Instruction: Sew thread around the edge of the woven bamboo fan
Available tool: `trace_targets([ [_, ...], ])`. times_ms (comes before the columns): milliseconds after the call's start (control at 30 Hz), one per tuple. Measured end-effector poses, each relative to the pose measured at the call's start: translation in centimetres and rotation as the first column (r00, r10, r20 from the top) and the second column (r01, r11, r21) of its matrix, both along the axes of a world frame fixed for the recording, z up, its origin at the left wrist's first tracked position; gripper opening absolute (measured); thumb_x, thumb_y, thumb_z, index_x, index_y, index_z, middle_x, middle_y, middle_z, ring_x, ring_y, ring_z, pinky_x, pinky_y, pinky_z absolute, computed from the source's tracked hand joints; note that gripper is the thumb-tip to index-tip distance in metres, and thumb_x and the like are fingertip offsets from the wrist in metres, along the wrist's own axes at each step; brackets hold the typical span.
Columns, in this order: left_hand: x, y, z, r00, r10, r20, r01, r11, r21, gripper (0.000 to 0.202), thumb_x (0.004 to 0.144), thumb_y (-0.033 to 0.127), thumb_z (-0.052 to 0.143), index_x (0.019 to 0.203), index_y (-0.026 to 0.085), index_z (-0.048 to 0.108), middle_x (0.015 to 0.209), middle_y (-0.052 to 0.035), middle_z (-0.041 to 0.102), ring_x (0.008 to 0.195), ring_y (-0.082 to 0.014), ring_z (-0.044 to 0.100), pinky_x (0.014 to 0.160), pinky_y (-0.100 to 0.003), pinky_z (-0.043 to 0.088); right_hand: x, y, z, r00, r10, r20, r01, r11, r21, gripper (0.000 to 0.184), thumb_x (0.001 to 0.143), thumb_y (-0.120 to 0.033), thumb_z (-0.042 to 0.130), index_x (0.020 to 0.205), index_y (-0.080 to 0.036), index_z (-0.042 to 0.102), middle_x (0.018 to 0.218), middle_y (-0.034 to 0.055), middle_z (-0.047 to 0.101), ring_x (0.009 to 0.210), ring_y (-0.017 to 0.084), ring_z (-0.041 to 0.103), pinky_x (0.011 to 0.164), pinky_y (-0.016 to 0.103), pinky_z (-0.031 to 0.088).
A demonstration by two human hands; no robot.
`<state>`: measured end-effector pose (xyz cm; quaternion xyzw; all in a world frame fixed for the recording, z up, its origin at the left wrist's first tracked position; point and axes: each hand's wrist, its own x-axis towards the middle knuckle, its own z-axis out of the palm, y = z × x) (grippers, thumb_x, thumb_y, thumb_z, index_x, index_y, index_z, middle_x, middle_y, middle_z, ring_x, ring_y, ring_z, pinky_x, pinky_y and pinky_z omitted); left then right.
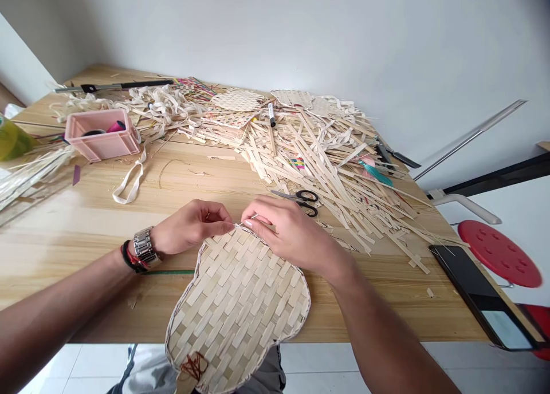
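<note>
Pale wood tabletop, bamboo strips heaped across the upper right of the frame, woven bamboo fan at bottom centre hanging off the edge. Left hand gripping its top rim, right hand pinching a thin white strand, black-handled scissors just beyond.

A woven bamboo fan, rounded and edged with thin cord, overhangs the near table edge

Woven bamboo fan — pale brick-pattern weave, reddish-brown thread, pink crate
</note>
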<state>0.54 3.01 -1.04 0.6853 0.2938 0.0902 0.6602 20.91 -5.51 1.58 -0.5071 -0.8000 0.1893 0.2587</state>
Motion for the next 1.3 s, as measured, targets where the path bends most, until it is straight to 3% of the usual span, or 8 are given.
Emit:
trace_targets([
  [967,0.1,-0.3,0.0,0.999,0.043,-0.033,-0.041,0.998,0.051,0.028,0.084,0.04,0.065,0.083,0.012,0.064,0.068,0.0017,0.055,0.059,-0.0098,0.042,0.053,-0.023,0.028,-0.4,-0.2,-0.1,1.0,0.006,0.016,-0.006,1.0,0.003,0.013,0.096,-0.013,0.048,0.087,-0.017,0.057,0.084,0.0012,0.059,0.076,0.012,0.053,0.072,0.025,0.039],
  [1167,0.1,-0.6,0.0,0.997,0.061,-0.038,-0.06,0.997,0.047,0.025,0.084,0.038,0.064,0.081,0.014,0.063,0.063,0.0025,0.051,0.056,-0.0099,0.038,0.051,-0.025,0.024,-0.7,-0.2,-0.4,0.994,0.015,0.111,-0.019,0.999,0.04,0.015,0.097,-0.013,0.044,0.086,-0.016,0.054,0.083,0.0022,0.058,0.076,0.013,0.053,0.072,0.027,0.039],
  [1300,0.1,-0.7,0.1,0.997,0.077,-0.033,-0.074,0.995,0.067,0.025,0.085,0.038,0.063,0.078,0.015,0.062,0.062,0.0028,0.048,0.055,-0.01,0.035,0.05,-0.025,0.023,-1.4,-0.4,-0.6,0.968,-0.03,0.249,0.008,0.996,0.092,0.018,0.09,-0.002,0.041,0.083,-0.015,0.052,0.08,0.0036,0.055,0.072,0.014,0.05,0.067,0.029,0.037],
])
